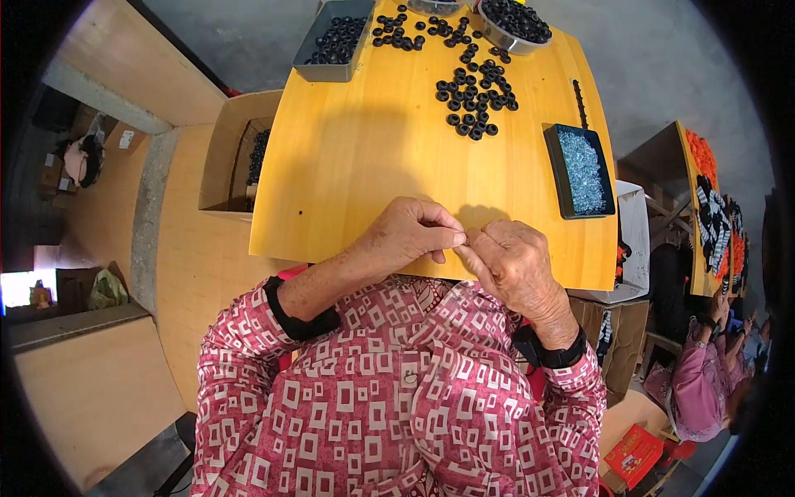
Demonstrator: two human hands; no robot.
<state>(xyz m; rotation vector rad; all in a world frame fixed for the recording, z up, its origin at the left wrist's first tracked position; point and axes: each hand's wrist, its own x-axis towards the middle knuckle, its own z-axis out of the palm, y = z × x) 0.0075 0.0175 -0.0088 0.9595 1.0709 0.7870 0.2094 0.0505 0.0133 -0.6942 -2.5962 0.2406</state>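
Above the near edge of the yellow wooden table (348, 182), my left hand (418, 228) and my right hand (513, 261) meet at the fingertips. Thumb and forefinger of each are pinched together, and whatever lies between them is too small to make out. Farther up the table is a loose cluster of black ring-shaped pieces (474, 106), apart from both hands. To the right of my right hand sits a black tray (565, 203) full of small, clear bluish pieces (584, 170).
At the far side stand a grey bin (334, 73) and a clear round tub (517, 45), both holding black rings. A dark ridged rod (580, 103) lies by the right edge. Cardboard box (224, 182) adjoins the table's left. Another person (700, 385) sits at far right.
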